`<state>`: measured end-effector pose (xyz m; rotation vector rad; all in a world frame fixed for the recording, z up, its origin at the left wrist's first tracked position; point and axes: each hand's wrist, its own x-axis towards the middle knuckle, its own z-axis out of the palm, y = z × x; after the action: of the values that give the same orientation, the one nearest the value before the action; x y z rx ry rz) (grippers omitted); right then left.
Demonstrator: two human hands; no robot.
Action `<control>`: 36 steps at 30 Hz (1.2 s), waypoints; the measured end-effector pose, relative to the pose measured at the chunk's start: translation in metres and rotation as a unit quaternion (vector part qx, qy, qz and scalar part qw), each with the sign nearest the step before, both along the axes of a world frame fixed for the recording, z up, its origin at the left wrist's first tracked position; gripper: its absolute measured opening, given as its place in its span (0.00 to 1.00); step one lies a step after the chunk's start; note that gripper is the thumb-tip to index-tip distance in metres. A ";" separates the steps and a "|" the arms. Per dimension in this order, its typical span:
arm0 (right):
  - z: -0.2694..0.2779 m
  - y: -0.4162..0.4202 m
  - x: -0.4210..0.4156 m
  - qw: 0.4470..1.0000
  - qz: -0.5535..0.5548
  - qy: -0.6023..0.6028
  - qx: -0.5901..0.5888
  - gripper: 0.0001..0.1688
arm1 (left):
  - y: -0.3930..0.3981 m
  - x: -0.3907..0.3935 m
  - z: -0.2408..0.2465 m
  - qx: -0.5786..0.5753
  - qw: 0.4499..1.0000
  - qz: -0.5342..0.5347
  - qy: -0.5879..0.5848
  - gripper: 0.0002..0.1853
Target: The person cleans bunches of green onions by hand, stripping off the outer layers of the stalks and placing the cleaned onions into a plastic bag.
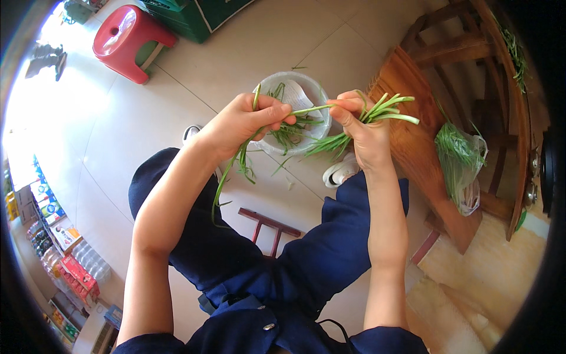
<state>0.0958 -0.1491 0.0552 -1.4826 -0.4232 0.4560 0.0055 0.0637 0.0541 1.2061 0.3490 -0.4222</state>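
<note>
My left hand (241, 121) pinches a single green vegetable stem (309, 109) between thumb and fingers. More thin leafy stems (239, 163) hang down from this hand. The other end of the single stem meets the thumb and fingertips of my right hand (371, 139). A bunch of leafy green stalks (389, 110) is also in my right hand, its pale cut ends pointing right and its leaves hanging to the left. Below both hands stands a lined white bucket (326, 128) on the floor, with green scraps (287, 135) and a sheet of paper with writing (297, 94) inside.
To the right, a clear plastic bag of greens (457, 155) lies against wooden furniture (411, 132). A red plastic stool (119, 40) and a green crate (185, 22) stand at upper left. Packaged goods (75, 270) line the left edge. Stray leaves lie around the bucket.
</note>
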 end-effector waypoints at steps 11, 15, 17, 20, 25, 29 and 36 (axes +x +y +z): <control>-0.002 -0.003 0.003 0.983 -0.162 -0.085 -0.027 0.08 | 0.003 -0.002 -0.007 0.013 0.999 0.040 0.002 0.15; 0.001 0.013 -0.011 0.910 -0.053 -0.385 -0.144 0.16 | -0.003 0.002 -0.011 0.047 0.999 0.024 0.012 0.15; 0.012 0.017 -0.019 0.856 0.013 -0.449 -0.254 0.20 | -0.007 0.002 -0.006 0.093 0.996 0.008 0.012 0.15; 0.006 0.020 -0.025 0.821 0.059 -0.507 -0.255 0.17 | -0.005 -0.010 -0.024 0.064 0.996 -0.011 -0.069 0.15; 0.004 -0.008 -0.008 0.912 0.051 -0.367 -0.176 0.10 | -0.013 -0.002 -0.017 0.039 0.995 -0.041 -0.082 0.14; 0.014 -0.009 -0.002 0.932 -0.064 -0.281 -0.219 0.04 | -0.003 -0.010 -0.019 0.046 0.996 -0.004 -0.073 0.15; 0.012 0.019 -0.027 0.887 -0.019 -0.434 -0.157 0.11 | -0.012 -0.001 -0.021 0.092 0.995 -0.016 -0.041 0.13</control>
<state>0.0689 -0.1296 0.0672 -1.9678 -1.0598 -0.2256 0.0049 0.0518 0.0332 1.4059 0.3025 -0.3734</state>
